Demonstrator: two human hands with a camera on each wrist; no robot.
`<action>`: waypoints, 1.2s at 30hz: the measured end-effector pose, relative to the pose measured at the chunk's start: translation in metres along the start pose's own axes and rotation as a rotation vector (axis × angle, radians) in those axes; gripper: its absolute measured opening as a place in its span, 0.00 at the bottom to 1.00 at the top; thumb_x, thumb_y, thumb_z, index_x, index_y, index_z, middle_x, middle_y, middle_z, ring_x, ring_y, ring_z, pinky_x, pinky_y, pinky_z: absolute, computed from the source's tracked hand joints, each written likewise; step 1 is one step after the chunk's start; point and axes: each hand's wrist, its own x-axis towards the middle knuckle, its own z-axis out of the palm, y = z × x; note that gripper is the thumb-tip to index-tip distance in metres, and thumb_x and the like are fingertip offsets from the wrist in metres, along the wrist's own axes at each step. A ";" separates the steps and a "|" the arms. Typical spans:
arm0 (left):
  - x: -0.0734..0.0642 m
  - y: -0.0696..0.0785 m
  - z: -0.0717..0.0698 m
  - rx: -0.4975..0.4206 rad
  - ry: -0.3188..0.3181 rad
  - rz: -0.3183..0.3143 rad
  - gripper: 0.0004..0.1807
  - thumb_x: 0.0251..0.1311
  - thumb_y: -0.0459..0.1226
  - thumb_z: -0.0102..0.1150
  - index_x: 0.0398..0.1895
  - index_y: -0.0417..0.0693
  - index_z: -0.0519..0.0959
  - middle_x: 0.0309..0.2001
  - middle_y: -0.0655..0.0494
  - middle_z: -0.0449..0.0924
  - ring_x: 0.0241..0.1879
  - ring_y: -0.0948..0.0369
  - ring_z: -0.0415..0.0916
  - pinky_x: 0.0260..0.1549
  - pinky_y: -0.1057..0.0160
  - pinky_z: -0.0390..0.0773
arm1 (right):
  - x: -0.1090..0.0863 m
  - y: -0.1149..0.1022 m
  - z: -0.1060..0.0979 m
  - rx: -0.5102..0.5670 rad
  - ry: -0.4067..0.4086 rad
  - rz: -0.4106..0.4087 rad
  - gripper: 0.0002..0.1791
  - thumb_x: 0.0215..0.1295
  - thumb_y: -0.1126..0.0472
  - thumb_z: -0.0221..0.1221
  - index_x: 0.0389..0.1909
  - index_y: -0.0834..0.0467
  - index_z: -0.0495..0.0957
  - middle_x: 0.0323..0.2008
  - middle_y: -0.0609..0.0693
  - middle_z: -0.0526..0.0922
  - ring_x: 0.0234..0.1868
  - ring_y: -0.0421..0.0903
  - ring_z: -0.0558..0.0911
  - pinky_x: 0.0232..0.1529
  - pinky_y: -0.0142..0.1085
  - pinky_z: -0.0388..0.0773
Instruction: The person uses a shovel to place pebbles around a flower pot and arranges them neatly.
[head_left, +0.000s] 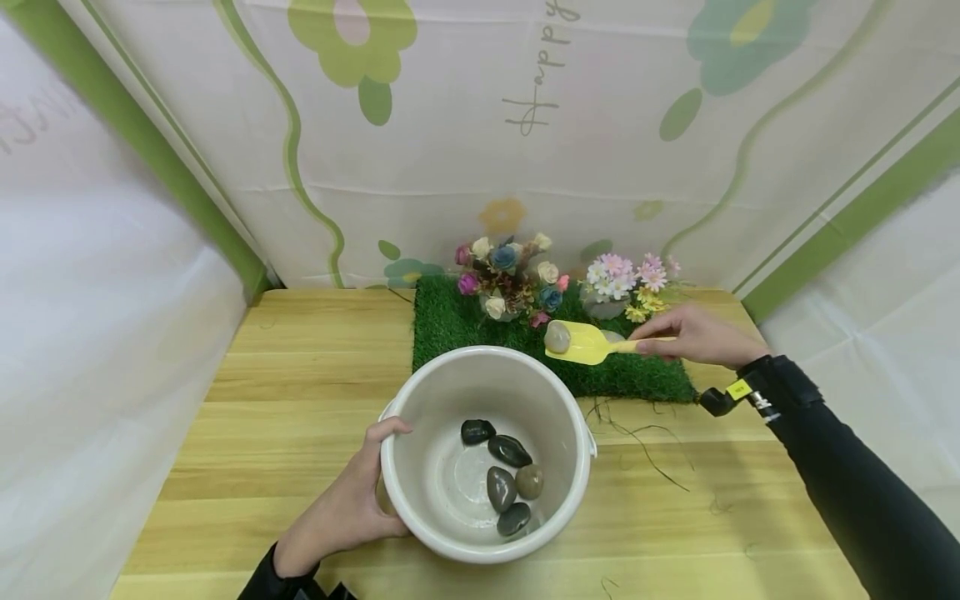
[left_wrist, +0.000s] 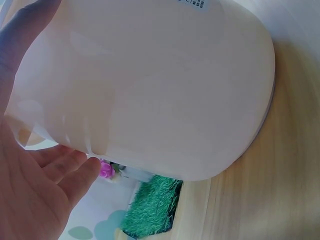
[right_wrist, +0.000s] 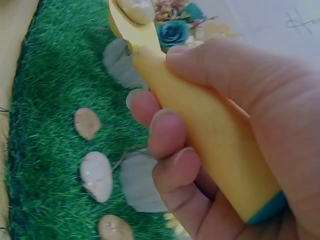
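My right hand (head_left: pixel 693 335) grips the yellow handle of a small toy shovel (head_left: pixel 588 343) above the green turf. A pale pebble (head_left: pixel 557 337) lies in its scoop, just beyond the bucket's far right rim. In the right wrist view, the fingers (right_wrist: pixel 167 135) wrap the handle, which ends in a teal tip. With my left hand (head_left: pixel 358 492) I hold the near left side of a white bucket (head_left: pixel 420 500), one fingertip over the rim. Several dark and brownish stones (head_left: pixel 510 451) lie on the bucket's bottom. The left wrist view is mostly the bucket's outer wall (left_wrist: pixel 165 95).
A mat of artificial grass (head_left: pixel 442 325) lies at the table's back, bearing two pots of artificial flowers (head_left: pixel 504 256). More pale pebbles (right_wrist: pixel 96 176) rest on the grass. Loose dark strands (head_left: pixel 652 467) lie on the wooden table (head_left: pixel 300 375). Printed curtains (head_left: pixel 450 150) stand behind and at both sides.
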 end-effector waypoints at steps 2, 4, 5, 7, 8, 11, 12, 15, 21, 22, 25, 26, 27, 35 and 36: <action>0.000 0.000 0.000 -0.001 0.000 0.001 0.50 0.31 0.39 0.77 0.58 0.43 0.54 0.66 0.35 0.51 0.60 0.51 0.60 0.47 0.51 0.74 | 0.003 0.006 0.005 0.017 -0.002 0.011 0.13 0.65 0.52 0.54 0.48 0.49 0.78 0.30 0.48 0.80 0.21 0.46 0.71 0.24 0.38 0.71; 0.000 -0.001 0.000 0.000 -0.001 -0.002 0.50 0.31 0.39 0.77 0.58 0.43 0.54 0.66 0.35 0.51 0.60 0.51 0.60 0.46 0.49 0.74 | 0.007 0.011 0.011 0.026 -0.004 0.029 0.14 0.65 0.51 0.53 0.48 0.49 0.78 0.29 0.49 0.79 0.21 0.48 0.69 0.24 0.40 0.70; 0.000 -0.001 0.000 0.000 -0.001 -0.001 0.50 0.30 0.39 0.77 0.58 0.43 0.54 0.66 0.35 0.51 0.60 0.51 0.60 0.46 0.49 0.74 | 0.010 0.012 0.014 0.027 -0.003 0.037 0.14 0.65 0.51 0.53 0.48 0.49 0.78 0.29 0.49 0.79 0.21 0.49 0.69 0.24 0.40 0.70; -0.001 -0.001 0.000 0.000 0.000 0.000 0.51 0.30 0.39 0.77 0.58 0.43 0.54 0.66 0.35 0.52 0.59 0.52 0.61 0.45 0.48 0.75 | 0.015 0.015 0.019 0.022 -0.006 0.048 0.14 0.65 0.50 0.53 0.48 0.48 0.78 0.28 0.48 0.79 0.22 0.51 0.68 0.25 0.39 0.69; -0.001 -0.001 0.000 -0.001 0.001 -0.001 0.51 0.30 0.39 0.77 0.58 0.43 0.54 0.66 0.34 0.51 0.59 0.51 0.61 0.44 0.47 0.75 | 0.018 0.015 0.021 0.022 -0.009 0.048 0.14 0.65 0.50 0.53 0.48 0.48 0.78 0.28 0.49 0.78 0.22 0.52 0.68 0.25 0.40 0.69; -0.001 0.000 0.000 -0.004 0.004 -0.007 0.51 0.29 0.39 0.78 0.58 0.43 0.54 0.66 0.35 0.51 0.59 0.51 0.61 0.44 0.47 0.75 | 0.027 0.017 0.028 0.031 -0.018 0.036 0.14 0.66 0.50 0.52 0.48 0.50 0.78 0.29 0.52 0.78 0.23 0.53 0.69 0.27 0.40 0.70; -0.001 -0.001 0.000 -0.004 0.005 -0.005 0.51 0.29 0.39 0.78 0.58 0.43 0.54 0.66 0.34 0.51 0.59 0.51 0.62 0.44 0.47 0.75 | 0.029 0.017 0.029 0.040 -0.021 0.037 0.15 0.66 0.50 0.53 0.48 0.51 0.78 0.30 0.53 0.79 0.23 0.52 0.69 0.27 0.41 0.70; -0.001 -0.001 0.000 -0.006 0.004 -0.004 0.51 0.29 0.39 0.77 0.58 0.44 0.54 0.66 0.34 0.51 0.60 0.50 0.61 0.45 0.46 0.74 | 0.037 0.020 0.033 0.072 -0.033 0.034 0.16 0.65 0.51 0.53 0.47 0.55 0.78 0.31 0.59 0.78 0.23 0.51 0.70 0.27 0.41 0.70; -0.001 -0.001 0.001 -0.017 0.001 -0.013 0.51 0.29 0.39 0.77 0.58 0.44 0.54 0.66 0.35 0.50 0.59 0.51 0.62 0.46 0.48 0.74 | 0.049 0.024 0.036 0.095 -0.041 -0.003 0.16 0.66 0.54 0.53 0.45 0.61 0.78 0.28 0.64 0.75 0.20 0.48 0.66 0.25 0.38 0.68; -0.001 -0.001 0.001 -0.018 0.002 -0.013 0.51 0.29 0.39 0.77 0.58 0.44 0.54 0.66 0.35 0.51 0.59 0.52 0.62 0.45 0.48 0.74 | 0.051 0.024 0.037 0.094 -0.039 -0.001 0.16 0.66 0.54 0.53 0.45 0.61 0.78 0.28 0.64 0.75 0.19 0.47 0.66 0.25 0.38 0.68; -0.001 -0.001 0.001 -0.023 0.000 -0.014 0.51 0.30 0.39 0.77 0.58 0.44 0.54 0.66 0.35 0.51 0.59 0.52 0.62 0.46 0.48 0.74 | 0.053 0.023 0.039 0.085 -0.032 0.016 0.15 0.66 0.55 0.53 0.45 0.61 0.78 0.29 0.65 0.75 0.19 0.46 0.66 0.25 0.38 0.67; -0.001 -0.001 0.001 -0.021 0.001 -0.007 0.51 0.30 0.39 0.77 0.58 0.44 0.54 0.66 0.35 0.51 0.59 0.52 0.62 0.46 0.49 0.74 | 0.054 0.022 0.039 0.083 -0.029 0.024 0.15 0.66 0.56 0.53 0.45 0.61 0.78 0.29 0.66 0.75 0.20 0.46 0.66 0.25 0.38 0.67; -0.001 -0.001 0.001 -0.021 0.003 -0.004 0.51 0.30 0.39 0.77 0.58 0.44 0.54 0.66 0.35 0.51 0.59 0.52 0.62 0.46 0.49 0.74 | 0.055 0.021 0.040 0.074 -0.026 0.030 0.15 0.66 0.56 0.53 0.45 0.61 0.78 0.30 0.65 0.75 0.20 0.46 0.66 0.26 0.39 0.67; -0.009 -0.020 0.005 -0.024 0.007 -0.003 0.52 0.31 0.43 0.77 0.60 0.44 0.53 0.68 0.40 0.49 0.59 0.44 0.60 0.47 0.47 0.73 | 0.062 0.013 0.042 0.035 -0.009 0.086 0.13 0.67 0.58 0.52 0.45 0.61 0.78 0.32 0.63 0.77 0.25 0.57 0.71 0.29 0.40 0.69; -0.011 -0.026 0.006 -0.022 0.007 -0.003 0.53 0.31 0.44 0.77 0.60 0.45 0.53 0.68 0.41 0.49 0.59 0.43 0.60 0.47 0.47 0.73 | 0.063 0.011 0.042 0.040 -0.010 0.087 0.13 0.67 0.59 0.52 0.45 0.62 0.78 0.33 0.62 0.77 0.26 0.58 0.71 0.29 0.40 0.70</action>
